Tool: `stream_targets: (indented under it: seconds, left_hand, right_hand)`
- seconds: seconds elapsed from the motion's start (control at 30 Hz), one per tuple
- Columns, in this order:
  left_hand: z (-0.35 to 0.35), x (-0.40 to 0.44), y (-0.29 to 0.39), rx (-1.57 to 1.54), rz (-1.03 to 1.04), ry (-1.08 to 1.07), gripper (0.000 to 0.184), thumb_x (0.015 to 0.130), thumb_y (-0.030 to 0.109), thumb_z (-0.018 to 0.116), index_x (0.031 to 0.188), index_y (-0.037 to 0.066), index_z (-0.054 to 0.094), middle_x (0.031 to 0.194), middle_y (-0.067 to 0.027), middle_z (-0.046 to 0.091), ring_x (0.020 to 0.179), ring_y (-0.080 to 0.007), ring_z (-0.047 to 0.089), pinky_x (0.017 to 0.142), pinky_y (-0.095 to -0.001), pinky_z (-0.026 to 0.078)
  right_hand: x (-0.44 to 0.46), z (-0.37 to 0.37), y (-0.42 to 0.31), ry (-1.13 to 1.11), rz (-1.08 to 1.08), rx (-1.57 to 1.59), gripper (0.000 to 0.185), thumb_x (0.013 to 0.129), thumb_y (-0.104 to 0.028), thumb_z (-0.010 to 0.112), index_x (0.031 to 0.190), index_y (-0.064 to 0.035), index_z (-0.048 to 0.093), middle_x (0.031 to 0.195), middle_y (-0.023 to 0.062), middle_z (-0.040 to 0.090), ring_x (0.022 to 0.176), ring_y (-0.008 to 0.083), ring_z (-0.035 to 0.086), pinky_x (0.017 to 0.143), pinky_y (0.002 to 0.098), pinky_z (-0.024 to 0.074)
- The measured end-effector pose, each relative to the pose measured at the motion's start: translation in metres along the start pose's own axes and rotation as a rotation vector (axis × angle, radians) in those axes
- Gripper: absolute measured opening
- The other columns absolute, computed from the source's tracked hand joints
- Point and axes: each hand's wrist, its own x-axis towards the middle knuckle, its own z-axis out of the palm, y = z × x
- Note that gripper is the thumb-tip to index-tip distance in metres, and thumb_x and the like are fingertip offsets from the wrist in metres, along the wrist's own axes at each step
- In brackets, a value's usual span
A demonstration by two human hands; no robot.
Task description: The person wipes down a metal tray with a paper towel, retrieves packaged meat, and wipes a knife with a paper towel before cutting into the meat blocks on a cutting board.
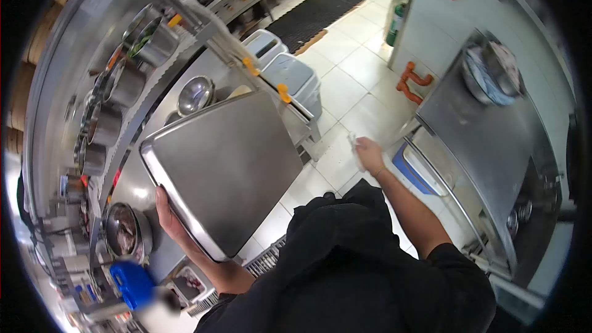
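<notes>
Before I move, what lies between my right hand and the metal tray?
Head view: mostly floor tiles below, between right hand and metal tray, plus a blurred white item at the hand.

Two hands (371, 155) (171, 214), one metal tray (228, 169), two bins (291, 77) (262, 44), one black mat (328, 11)

Pots (124, 83) on shelf (139, 108), left; tray (228, 166) right of them; mat (327, 9) on floor (336, 95), ahead; basin (472, 80) on counter (493, 142), right.

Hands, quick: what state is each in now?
Left hand: holding the metal tray by its edge.
Right hand: closed on a small whitish thing, too blurred to name.
</notes>
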Motion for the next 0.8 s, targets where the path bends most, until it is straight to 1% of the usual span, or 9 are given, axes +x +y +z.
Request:
stream_targets:
  seconds: [0.1,0.13,0.3,0.43,0.47,0.63,0.7,0.73,0.8]
  left_hand:
    - [-0.022,0.009,0.001,0.018,0.085,0.145,0.047,0.105,0.041,0.056,0.130,0.002,0.066,0.119,-0.0120,0.072,0.099,-0.0222,0.071,0.086,-0.0343,0.057]
    - [-0.009,0.005,0.002,0.012,0.121,0.202,0.044,0.107,0.037,0.054,0.131,0.002,0.064,0.121,-0.0123,0.071,0.101,-0.0216,0.070,0.085,-0.0336,0.057]
    - [0.044,-0.027,0.004,0.065,0.197,0.371,0.049,0.105,0.041,0.054,0.133,0.003,0.063,0.126,-0.0133,0.069,0.107,-0.0234,0.069,0.091,-0.0372,0.056]
    - [0.107,-0.047,0.016,0.210,0.201,0.740,0.044,0.102,0.038,0.059,0.130,0.005,0.065,0.128,-0.0098,0.068,0.112,-0.0215,0.065,0.095,-0.0366,0.052]
    - [0.129,-0.049,0.017,0.225,0.190,0.651,0.044,0.101,0.039,0.061,0.129,0.006,0.065,0.126,-0.0083,0.068,0.111,-0.0213,0.064,0.095,-0.0364,0.051]
    - [0.166,-0.063,0.015,0.637,0.271,1.072,0.050,0.104,0.042,0.056,0.134,0.002,0.061,0.118,-0.0118,0.069,0.102,-0.0229,0.065,0.090,-0.0360,0.051]
    - [0.129,-0.104,0.024,0.821,0.262,1.122,0.048,0.104,0.041,0.057,0.132,0.001,0.062,0.116,-0.0118,0.068,0.101,-0.0223,0.065,0.090,-0.0358,0.050]
    - [0.157,-0.099,0.019,0.834,0.202,1.181,0.048,0.100,0.040,0.063,0.128,0.001,0.063,0.118,-0.0079,0.063,0.108,-0.0175,0.058,0.095,-0.0331,0.046]
    - [0.153,-0.120,0.023,0.764,0.122,1.097,0.046,0.100,0.039,0.062,0.127,0.001,0.064,0.117,-0.0077,0.064,0.107,-0.0178,0.059,0.096,-0.0327,0.046]
  right_hand:
    - [0.088,0.009,0.019,-0.065,0.121,0.124,0.033,0.085,-0.012,0.065,0.116,-0.0009,0.073,0.101,0.0188,0.076,0.090,0.0283,0.073,0.084,0.0369,0.0559]
    - [0.125,0.025,0.035,-0.084,0.212,0.250,0.029,0.086,-0.012,0.066,0.111,0.0006,0.073,0.092,0.0133,0.075,0.083,0.0222,0.070,0.078,0.0348,0.0546]
    - [0.288,0.091,0.030,-0.273,0.363,0.487,0.021,0.086,-0.011,0.069,0.104,0.0010,0.070,0.088,0.0073,0.069,0.079,0.0186,0.064,0.070,0.0342,0.0515]
    - [0.386,0.174,0.027,-0.381,0.504,0.584,0.025,0.085,-0.011,0.071,0.107,0.0009,0.069,0.093,0.0085,0.069,0.082,0.0198,0.064,0.070,0.0357,0.0517]
    - [0.404,0.193,0.026,-0.361,0.515,0.589,0.026,0.086,-0.012,0.072,0.108,-0.0001,0.069,0.093,0.0077,0.069,0.081,0.0189,0.063,0.070,0.0349,0.0511]
    - [0.462,0.285,0.030,-0.339,0.441,0.549,0.030,0.086,-0.020,0.074,0.110,-0.0035,0.069,0.087,0.0032,0.065,0.076,0.0160,0.056,0.068,0.0347,0.0467]
    - [0.469,0.297,0.026,-0.582,0.408,0.553,0.036,0.087,-0.027,0.072,0.112,-0.0009,0.068,0.088,0.0062,0.063,0.078,0.0167,0.055,0.068,0.0364,0.0438]
    - [0.471,0.313,0.030,-0.607,0.393,0.523,0.038,0.087,-0.028,0.071,0.113,-0.0006,0.068,0.091,0.0077,0.064,0.079,0.0186,0.055,0.069,0.0371,0.0442]
    - [0.477,0.342,0.048,-0.663,0.382,0.414,0.040,0.088,-0.029,0.069,0.115,0.0006,0.068,0.099,0.0107,0.066,0.084,0.0225,0.058,0.074,0.0383,0.0460]
